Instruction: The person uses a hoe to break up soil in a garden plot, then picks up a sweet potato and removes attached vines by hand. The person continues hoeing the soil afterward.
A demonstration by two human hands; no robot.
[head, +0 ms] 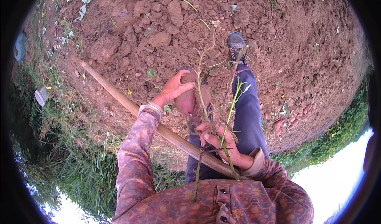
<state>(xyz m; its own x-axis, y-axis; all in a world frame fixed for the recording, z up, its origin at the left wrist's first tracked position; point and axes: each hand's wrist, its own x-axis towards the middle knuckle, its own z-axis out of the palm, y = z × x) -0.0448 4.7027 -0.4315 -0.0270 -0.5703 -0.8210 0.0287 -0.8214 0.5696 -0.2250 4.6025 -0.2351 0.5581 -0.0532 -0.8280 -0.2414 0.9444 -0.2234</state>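
Observation:
My left hand (175,88) curls its thumb and fingers around the upper end of a soil-covered reddish sweet potato (185,103). Right beside that root hangs a second sweet potato (204,93), partly hidden by stems. My right hand (221,142) grips a bunch of cut sweet potato stems (228,117) and thin roots close to my body. Some stems are green, others brown and dry, and they reach up past both tubers. A long wooden tool handle (178,142) slants under my forearms against my waist; its working end is not visible.
Loose clods of reddish soil (166,24) spread ahead. My shoe (236,42) stands on the soil. Several sweet potatoes (293,121) lie at the right. Grass (86,170) borders the left, with a pale cup-like container (40,96) and a bluish object (20,47).

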